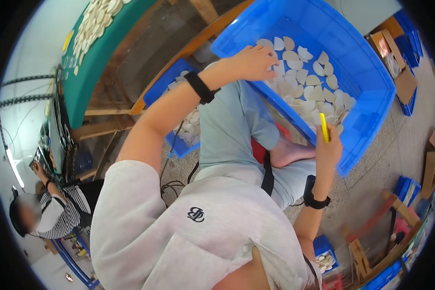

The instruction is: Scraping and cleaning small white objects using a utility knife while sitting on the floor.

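A large blue plastic bin (372,94) stands tilted in view at the upper right. Many thin, pale half-round pieces (314,93) lie loose over its bottom. My left hand (257,63) reaches over the bin's near rim, its bent fingers apart above the pieces at the left end. Whether a fingertip touches one is hard to see. At the bin's near right rim, my right hand (329,147) is closed around a slim yellow tool (323,128) that points up. Its working end is too small to make out. Each wrist wears a black band.
A smaller blue bin (181,147) with similar pieces sits left of my legs. More pieces (95,24) lie on a green surface (89,79) at the upper left. Another person (63,212) is at the far left. Cardboard boxes (398,72) and a wooden frame (360,253) stand at right.
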Action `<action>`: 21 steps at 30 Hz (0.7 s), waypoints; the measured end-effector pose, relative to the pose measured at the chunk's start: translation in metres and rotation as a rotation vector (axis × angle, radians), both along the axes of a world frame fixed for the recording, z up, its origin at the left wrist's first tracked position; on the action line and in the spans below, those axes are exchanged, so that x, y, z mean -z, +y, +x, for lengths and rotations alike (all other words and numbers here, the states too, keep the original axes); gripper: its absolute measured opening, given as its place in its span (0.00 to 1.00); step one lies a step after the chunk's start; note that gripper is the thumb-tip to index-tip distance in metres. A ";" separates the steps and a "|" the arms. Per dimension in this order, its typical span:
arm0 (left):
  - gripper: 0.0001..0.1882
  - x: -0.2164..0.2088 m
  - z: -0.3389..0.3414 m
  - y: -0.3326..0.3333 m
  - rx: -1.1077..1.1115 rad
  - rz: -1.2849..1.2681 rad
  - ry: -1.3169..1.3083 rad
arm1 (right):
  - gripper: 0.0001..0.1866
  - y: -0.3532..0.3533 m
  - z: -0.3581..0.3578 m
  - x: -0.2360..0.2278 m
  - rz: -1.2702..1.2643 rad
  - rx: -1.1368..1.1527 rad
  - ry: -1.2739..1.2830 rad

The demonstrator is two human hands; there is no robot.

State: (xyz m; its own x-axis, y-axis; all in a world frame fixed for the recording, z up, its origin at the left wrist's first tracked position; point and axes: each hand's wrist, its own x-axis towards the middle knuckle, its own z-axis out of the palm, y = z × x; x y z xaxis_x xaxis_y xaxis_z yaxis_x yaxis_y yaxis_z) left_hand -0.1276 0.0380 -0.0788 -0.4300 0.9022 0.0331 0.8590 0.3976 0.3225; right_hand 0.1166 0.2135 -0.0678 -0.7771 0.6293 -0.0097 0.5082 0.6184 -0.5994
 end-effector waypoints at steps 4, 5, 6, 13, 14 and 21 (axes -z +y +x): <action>0.21 -0.008 -0.030 0.051 0.126 -0.349 -0.162 | 0.12 0.003 0.003 0.003 -0.003 0.025 -0.025; 0.21 -0.007 -0.033 0.063 0.132 -0.355 -0.160 | 0.12 0.003 0.003 0.001 -0.018 0.027 -0.027; 0.18 0.002 -0.037 0.076 0.157 -0.542 -0.114 | 0.12 0.006 0.002 0.002 -0.033 0.029 -0.025; 0.13 0.107 -0.069 0.071 -0.197 -0.597 -0.351 | 0.12 0.013 0.007 0.013 -0.196 0.089 0.098; 0.12 0.103 -0.066 0.076 0.029 -0.796 -0.103 | 0.12 0.013 0.009 0.014 -0.243 0.090 0.092; 0.13 0.070 -0.040 0.084 0.346 -0.912 0.209 | 0.12 0.015 0.013 0.020 -0.289 0.078 0.195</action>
